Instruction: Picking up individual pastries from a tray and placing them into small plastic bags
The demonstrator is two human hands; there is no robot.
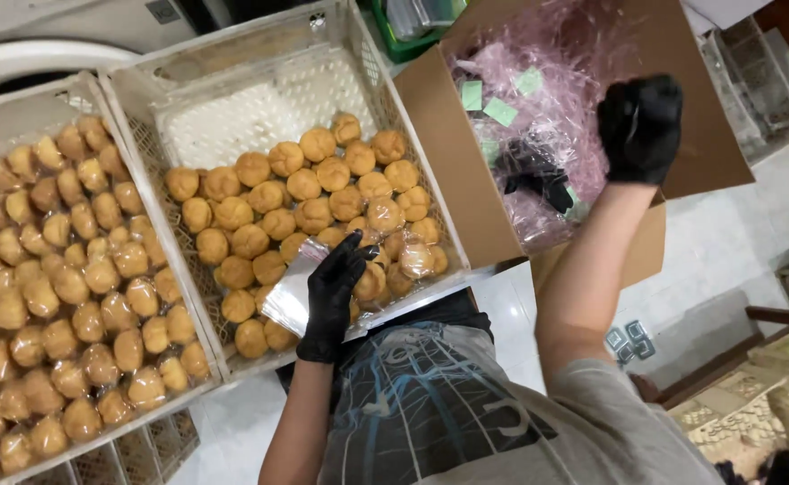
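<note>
This looks like a small home bakery packing area. Two white plastic crates [143,126] at nine and eleven o'clock brim with round golden pastries [304,193]; a cardboard box [439,135] of clear wrappers sits at one o'clock, over a white tiled floor [736,242].

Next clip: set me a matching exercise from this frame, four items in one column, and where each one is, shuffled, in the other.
Items:
1. left hand
2. right hand
3. green slips
4. wrapped pastries

Places:
A. filling the far-left crate
B. raised at the right edge of the cardboard box
C. scattered among pink plastic wrappers inside the box
D. over the middle crate of round pastries, on a stack of clear bags

Pairs: 1-D, 2-B, 3-C, 4-A
</note>
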